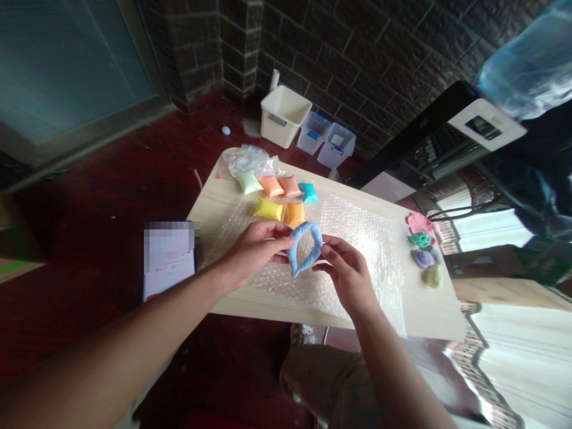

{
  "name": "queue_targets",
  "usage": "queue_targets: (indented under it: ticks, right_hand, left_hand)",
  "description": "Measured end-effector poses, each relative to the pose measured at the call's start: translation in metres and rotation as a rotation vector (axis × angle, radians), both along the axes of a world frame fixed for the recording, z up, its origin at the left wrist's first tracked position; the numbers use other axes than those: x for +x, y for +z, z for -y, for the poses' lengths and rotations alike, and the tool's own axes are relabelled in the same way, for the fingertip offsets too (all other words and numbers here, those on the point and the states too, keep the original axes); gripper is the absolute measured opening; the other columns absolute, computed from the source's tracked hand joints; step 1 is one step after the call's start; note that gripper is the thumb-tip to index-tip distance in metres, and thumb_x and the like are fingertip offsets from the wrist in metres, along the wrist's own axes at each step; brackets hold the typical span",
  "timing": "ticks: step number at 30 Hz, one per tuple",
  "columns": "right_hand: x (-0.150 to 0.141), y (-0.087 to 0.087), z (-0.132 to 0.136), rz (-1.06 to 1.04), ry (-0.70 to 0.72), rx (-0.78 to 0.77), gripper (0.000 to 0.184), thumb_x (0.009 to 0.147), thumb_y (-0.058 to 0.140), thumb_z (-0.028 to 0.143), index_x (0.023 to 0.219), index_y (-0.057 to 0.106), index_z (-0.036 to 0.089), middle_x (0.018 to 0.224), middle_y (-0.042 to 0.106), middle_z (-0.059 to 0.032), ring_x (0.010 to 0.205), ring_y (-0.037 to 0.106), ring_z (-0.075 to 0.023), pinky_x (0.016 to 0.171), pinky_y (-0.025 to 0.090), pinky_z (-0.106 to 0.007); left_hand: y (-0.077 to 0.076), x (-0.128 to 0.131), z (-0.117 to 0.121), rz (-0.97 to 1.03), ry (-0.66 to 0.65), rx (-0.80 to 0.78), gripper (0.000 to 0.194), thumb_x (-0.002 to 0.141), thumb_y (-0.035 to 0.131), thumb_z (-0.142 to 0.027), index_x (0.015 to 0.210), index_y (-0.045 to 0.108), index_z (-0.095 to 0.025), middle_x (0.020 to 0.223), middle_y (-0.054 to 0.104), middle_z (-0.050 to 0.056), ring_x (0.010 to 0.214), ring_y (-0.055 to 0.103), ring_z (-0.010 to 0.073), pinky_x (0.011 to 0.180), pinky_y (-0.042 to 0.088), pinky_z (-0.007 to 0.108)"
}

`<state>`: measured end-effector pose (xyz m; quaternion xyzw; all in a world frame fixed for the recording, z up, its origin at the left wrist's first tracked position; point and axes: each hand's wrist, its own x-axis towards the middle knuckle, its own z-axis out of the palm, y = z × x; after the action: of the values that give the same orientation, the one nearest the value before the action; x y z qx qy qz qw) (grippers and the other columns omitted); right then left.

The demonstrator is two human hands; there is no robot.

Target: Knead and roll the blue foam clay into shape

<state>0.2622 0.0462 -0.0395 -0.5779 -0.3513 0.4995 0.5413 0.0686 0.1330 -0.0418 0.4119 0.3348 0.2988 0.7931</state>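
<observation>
Between my two hands is a light blue ring of soft clay (pixel 294 257), drawn to a point at its lower end. My left hand (pixel 257 247) pinches its left side between thumb and fingers. On the opposite side, my right hand (pixel 346 268) grips the ring with its fingertips. The ring is raised above a sheet of bubble wrap (pixel 357 238) on the pale wooden table (pixel 429 316). Just beyond it lie small clay packets: a yellow one (pixel 269 209), an orange-yellow one (pixel 294 213), a pale green one (pixel 248 182) and a teal one (pixel 308 192).
Clear plastic bags (pixel 252 159) lie at the table's far left corner. Pink clay (pixel 420 223), green clay (pixel 420 239) and purple clay (pixel 423 258) sit along the right end. A white basket (pixel 284 113) stands on the floor behind. A screen (pixel 170 262) is left of the table.
</observation>
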Motion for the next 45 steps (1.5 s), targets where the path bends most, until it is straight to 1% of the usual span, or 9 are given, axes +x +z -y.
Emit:
queue_targets:
  ticks: [5,9,12,17,22,28,33,37,45]
  right_hand:
    - [0.003,0.005,0.002,0.017,0.116,0.091,0.055,0.089,0.077,0.032,0.142,0.062,0.035,0.13,0.072,-0.0061,0.097,0.072,-0.0213,0.08,0.064,-0.039]
    - [0.005,0.006,0.005,0.022,0.29,0.115,0.073,0.078,0.088,0.021,0.143,0.061,0.04,0.148,0.061,-0.0045,0.105,0.07,-0.0228,0.089,0.064,-0.044]
    - [0.005,0.004,0.005,0.043,0.299,0.105,0.068,0.075,0.091,0.02,0.136,0.067,0.034,0.135,0.068,-0.0061,0.105,0.071,-0.0233,0.095,0.063,-0.047]
    - [0.005,0.002,0.001,0.107,0.072,0.149,0.056,0.071,0.094,0.02,0.122,0.074,0.03,0.12,0.074,-0.005,0.101,0.072,-0.0228,0.095,0.063,-0.046]
    - [0.007,-0.001,-0.002,0.143,-0.115,0.2,0.049,0.069,0.096,0.023,0.113,0.074,0.03,0.107,0.075,-0.002,0.089,0.072,-0.0196,0.084,0.064,-0.039]
    - [0.006,-0.006,0.001,0.295,0.073,0.095,0.037,0.078,0.09,0.036,0.109,0.075,0.023,0.099,0.077,-0.0057,0.085,0.07,-0.0209,0.079,0.06,-0.038]
    - [0.001,-0.007,0.004,0.412,0.269,0.112,0.04,0.083,0.086,0.038,0.119,0.074,0.025,0.101,0.074,-0.0059,0.087,0.068,-0.0204,0.08,0.059,-0.037]
    - [-0.002,-0.008,0.005,0.424,0.255,0.122,0.03,0.085,0.084,0.039,0.11,0.075,0.024,0.099,0.074,-0.0057,0.081,0.068,-0.019,0.074,0.057,-0.034]
    - [-0.004,-0.008,0.004,0.481,0.18,0.122,0.034,0.083,0.086,0.038,0.109,0.071,0.023,0.099,0.075,-0.0068,0.084,0.069,-0.0213,0.079,0.057,-0.038]
  left_hand:
    - [-0.002,0.0,0.0,-0.032,-0.027,0.01,0.027,0.082,0.079,-0.033,0.1,0.075,-0.014,0.1,0.075,0.009,0.082,0.07,0.0181,0.069,0.057,0.03]
    - [-0.005,0.001,0.002,-0.069,0.035,-0.028,0.026,0.08,0.081,-0.032,0.098,0.072,-0.016,0.089,0.073,0.004,0.068,0.065,0.0128,0.06,0.05,0.025]
    - [-0.004,0.001,0.001,-0.076,0.071,-0.031,0.026,0.081,0.081,-0.034,0.097,0.072,-0.016,0.085,0.072,0.003,0.066,0.063,0.0114,0.057,0.047,0.023]
    - [-0.003,-0.002,-0.003,0.035,0.053,-0.064,0.028,0.083,0.082,-0.037,0.096,0.074,-0.013,0.102,0.076,0.009,0.087,0.07,0.017,0.074,0.057,0.028]
    - [-0.009,-0.003,-0.005,0.066,0.033,0.029,0.041,0.072,0.09,-0.022,0.11,0.075,-0.014,0.11,0.079,0.01,0.093,0.073,0.0183,0.088,0.059,0.035]
    - [-0.007,-0.001,-0.003,0.034,0.09,0.214,0.038,0.074,0.09,-0.031,0.106,0.077,-0.015,0.102,0.08,0.008,0.101,0.074,0.0239,0.099,0.056,0.04]
    - [-0.002,-0.001,-0.002,0.028,0.026,0.299,0.026,0.08,0.084,-0.031,0.1,0.076,-0.016,0.1,0.079,0.007,0.098,0.074,0.0225,0.094,0.057,0.036]
    - [-0.002,-0.001,-0.001,0.027,0.02,0.311,0.021,0.081,0.082,-0.027,0.098,0.076,-0.015,0.101,0.079,0.007,0.096,0.073,0.0213,0.092,0.057,0.034]
    - [0.0,0.0,0.0,0.073,0.025,0.286,0.027,0.085,0.08,-0.032,0.106,0.076,-0.016,0.106,0.079,0.008,0.104,0.073,0.023,0.1,0.056,0.037]
